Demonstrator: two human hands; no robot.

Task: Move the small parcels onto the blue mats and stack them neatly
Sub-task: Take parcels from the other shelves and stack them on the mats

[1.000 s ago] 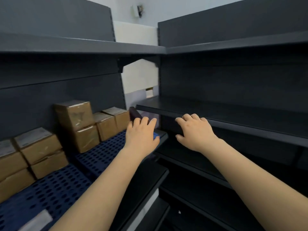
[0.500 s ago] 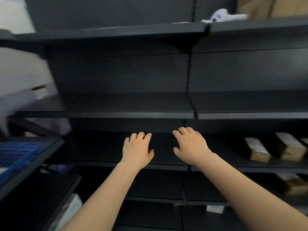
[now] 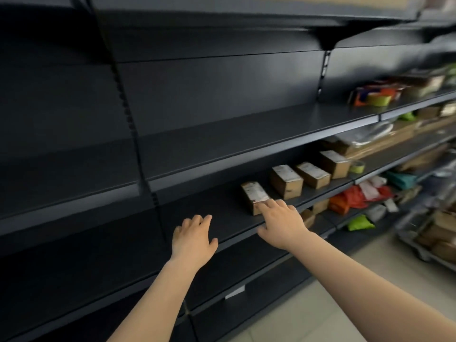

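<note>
Beneath our left hand (image 3: 193,239) and right hand (image 3: 281,224) we see matte black shelving (image 3: 222,134). At our right fingertips (image 3: 265,206) sits a brown cardboard parcel (image 3: 251,197) with a white printed label. Beyond those fingers stand three more brown parcels, each white-labelled: the second parcel (image 3: 286,181), third parcel (image 3: 313,175) and fourth parcel (image 3: 334,164). Farther right of the fingers we make out a yellow-green tape roll (image 3: 357,166), red and orange bags (image 3: 350,197), a bright green packet (image 3: 360,223), a teal packet (image 3: 399,180), and pale beige floor tiles (image 3: 320,314).
</note>
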